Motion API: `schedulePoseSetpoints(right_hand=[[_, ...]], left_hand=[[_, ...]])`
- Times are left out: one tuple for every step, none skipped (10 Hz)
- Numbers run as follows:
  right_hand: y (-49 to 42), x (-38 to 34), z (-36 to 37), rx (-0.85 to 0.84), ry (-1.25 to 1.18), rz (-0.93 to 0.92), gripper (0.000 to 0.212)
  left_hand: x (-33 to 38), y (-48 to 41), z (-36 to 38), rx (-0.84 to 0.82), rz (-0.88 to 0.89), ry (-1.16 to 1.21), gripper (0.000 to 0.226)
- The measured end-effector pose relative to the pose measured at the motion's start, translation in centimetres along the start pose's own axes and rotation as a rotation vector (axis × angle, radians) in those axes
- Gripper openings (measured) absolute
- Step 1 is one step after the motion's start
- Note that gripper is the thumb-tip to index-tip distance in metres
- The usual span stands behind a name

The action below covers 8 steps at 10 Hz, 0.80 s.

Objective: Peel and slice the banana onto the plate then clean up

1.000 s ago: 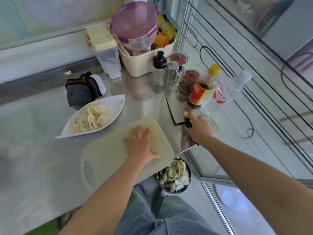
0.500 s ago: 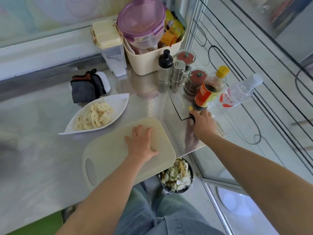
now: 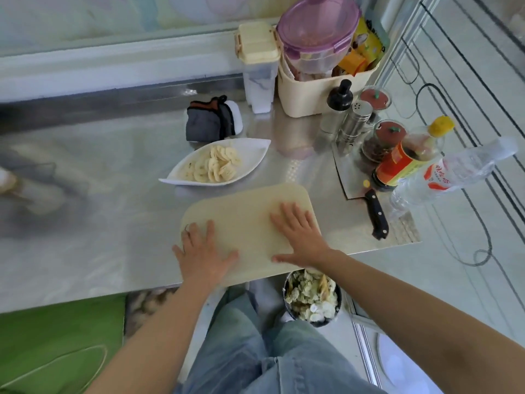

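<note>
I read the banana slices (image 3: 216,167) as thin, pale, round coins heaped in a loose overlapping pile; they sit on the plate (image 3: 251,155), a glossy white dish shaped like a leaf with a point at each end; it rests on the brushed-steel counter (image 3: 99,209), at about 11 o'clock from the cutting board (image 3: 247,220), near it but not touching.

The board is a matte cream slab with rounded corners, lying flat by the counter's near edge; my left hand (image 3: 203,251) lies palm-down on its 8 o'clock corner and my right hand (image 3: 301,233) palm-down on its 4 o'clock side; the fingers of both are straight and spread apart, pressing on the surface and gripping nothing.

At 2 o'clock from the board the knife (image 3: 376,216) lies flat on the counter, apart from both hands; it is a cleaver with a broad rectangular steel blade and a black riveted handle pointing to 5 o'clock.

Just beside the blade stands a sauce bottle (image 3: 406,163) with a red-and-orange label and yellow cap; next to it is a clear, ribbed water bottle (image 3: 460,169).

At 5 o'clock from the board, below the counter edge, a round dark bin (image 3: 312,298) holds pale scraps.

At 11 o'clock from the plate sits a folded grey cloth (image 3: 208,122) with orange trim; at 1 o'clock stands a cream plastic basket (image 3: 315,92) holding a purple-lidded tub (image 3: 315,29).
</note>
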State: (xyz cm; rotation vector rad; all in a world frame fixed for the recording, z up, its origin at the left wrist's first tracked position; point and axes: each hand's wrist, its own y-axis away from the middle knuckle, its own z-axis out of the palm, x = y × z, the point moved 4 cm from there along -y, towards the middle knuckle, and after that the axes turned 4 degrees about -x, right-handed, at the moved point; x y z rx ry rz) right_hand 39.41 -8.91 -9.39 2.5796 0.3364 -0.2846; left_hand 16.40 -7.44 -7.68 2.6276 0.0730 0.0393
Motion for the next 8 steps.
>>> schedulePoseSetpoints(right_hand=[[-0.9,-1.3,-0.4,-0.004,0.010,0.009,0.106],[-1.7,-2.6,-0.6,-0.004,-0.008,0.025,0.106],[-2.1,-3.7,-0.6,-0.002,-0.015,0.031,0.106],[-2.3,-4.1,-0.4,-0.001,-0.020,0.032,0.107],[-2.3,-4.1,-0.2,0.018,-0.032,0.031,0.107],[-2.4,-3.8,-0.6,0.017,-0.044,0.037,0.104],[-2.2,-4.1,-1.7,0.054,-0.113,0.049,0.088],[-1.6,-4.0,-4.6,0.246,-0.313,0.032,0.053]], left_hand=[[-1.2,-0.4,0.1,-0.001,-0.027,0.061,0.099],[-2.3,-1.2,0.0,-0.041,-0.045,0.095,0.102],[-3.6,-1.6,-0.2,-0.056,-0.052,0.081,0.103],[-4.1,-1.7,-0.3,-0.047,-0.046,0.099,0.101],[-4.2,-1.7,-0.2,-0.069,-0.041,0.110,0.102],[-4.3,-2.1,-0.7,-0.078,-0.027,0.071,0.099],[-3.9,-2.0,-1.8,-0.062,-0.014,0.014,0.086],[-3.3,-2.2,-4.2,0.019,0.025,0.001,0.067]])
